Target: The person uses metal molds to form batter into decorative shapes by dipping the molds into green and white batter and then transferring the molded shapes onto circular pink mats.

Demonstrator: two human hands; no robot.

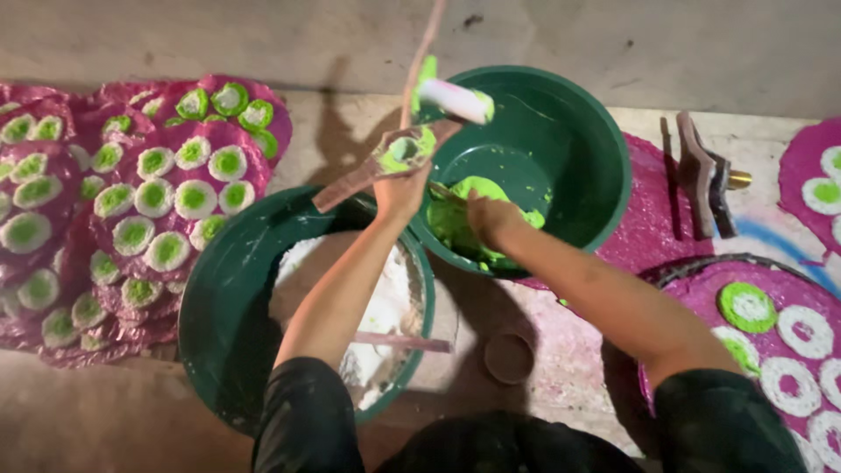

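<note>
- Where the two forearms meet at the rim of the green paint basin, the left hand is closed round the lower end of a flat wooden paddle, whose upper face is smeared with light green paste.
- Beside it, on the basin's inner side, the right hand is curled down into the green paste lying at the basin's bottom; what its fingers enclose cannot be told, though a thin stick shows between the two hands.
- Above both hands, over the basin's near-left rim, a small paint roller with a pale sleeve tipped green hangs on a long handle that runs up out of view.
- Below and left of the basin, touching its rim, a second green tub holds white powder, with a pale stick lying across it.
- Just below the basin, on the stained floor, sits a small round cup.
- Far left of the basin, magenta sheets lie overlapped, each carrying white discs with green centres.
- Right of the basin, wooden pieces with a brass fitting rest on the ground.
- Lower right of the basin, a round magenta board bears white rings and one green ring.
</note>
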